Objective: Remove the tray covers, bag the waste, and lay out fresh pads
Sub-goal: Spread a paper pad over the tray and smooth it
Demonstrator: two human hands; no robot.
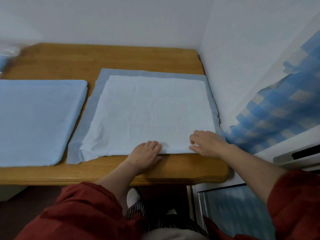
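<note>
In the head view, a wooden table [121, 58] stands against a pale wall [121, 19], and the fresh pad [149, 108] lies spread on its right half. The pad's white quilted middle faces up, with a blue border showing along its far and left sides. Its right side runs up against the side wall, and its near left corner is rumpled.

The left hand [145, 154] sits at the middle of the pad's near edge. Its fingers are bent with the tips on the white surface, and the thumb lies along the table just beside the edge. Whether it pinches the edge or only presses on it cannot be told. The right hand [207, 143] rests near the pad's near right corner, fingers loosely spread and slightly bent. Their tips touch the pad and the thumb is at the near edge, so the hand holds nothing.

To the left, just apart from the fresh pad, lies a plain light blue pad [38, 118], smooth and flat, running out of view. At the table's far left corner is a bit of clear plastic wrapping [7, 54].

Red sleeves [78, 213] are pushed up both forearms. Below the table's near edge show striped trousers [155, 220] and a white slipper [133, 196]. On the right are a blue-and-white checked surface [277, 110] and, nearer, a glass panel [233, 210].
</note>
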